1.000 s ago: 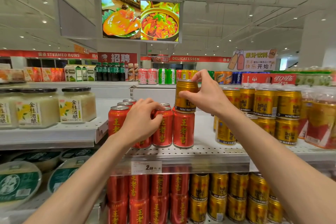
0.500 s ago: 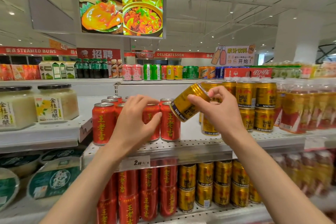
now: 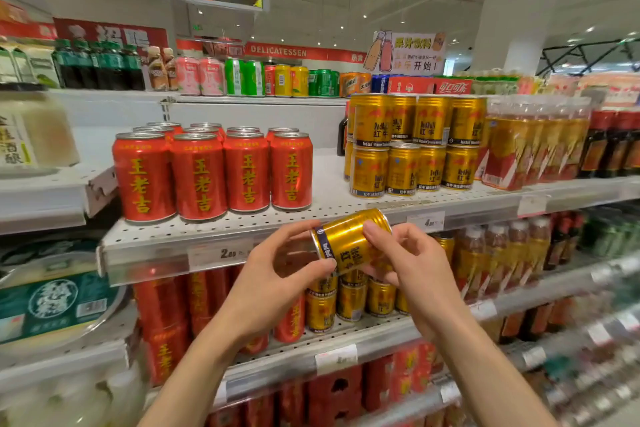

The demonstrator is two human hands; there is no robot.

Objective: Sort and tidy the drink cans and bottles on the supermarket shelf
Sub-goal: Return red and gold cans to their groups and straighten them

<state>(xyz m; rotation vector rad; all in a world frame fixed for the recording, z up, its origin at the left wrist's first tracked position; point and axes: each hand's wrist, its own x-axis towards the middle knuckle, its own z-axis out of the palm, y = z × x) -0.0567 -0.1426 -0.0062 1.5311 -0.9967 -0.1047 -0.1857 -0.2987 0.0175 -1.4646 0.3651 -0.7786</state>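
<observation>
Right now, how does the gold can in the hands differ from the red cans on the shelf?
The gold can lies tilted, gripped by the left hand and right hand; the red cans stand upright, untouched. The gold can looks shorter; the red cans are taller. Both are metal drink cans.

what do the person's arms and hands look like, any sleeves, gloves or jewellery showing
Both forearms are bare to the bottom edge of the frame, with no sleeve or cuff in view. The left hand and the right hand wear no gloves, and no ring, watch or bracelet shows on either. The fingernails look short and unpainted.
</observation>
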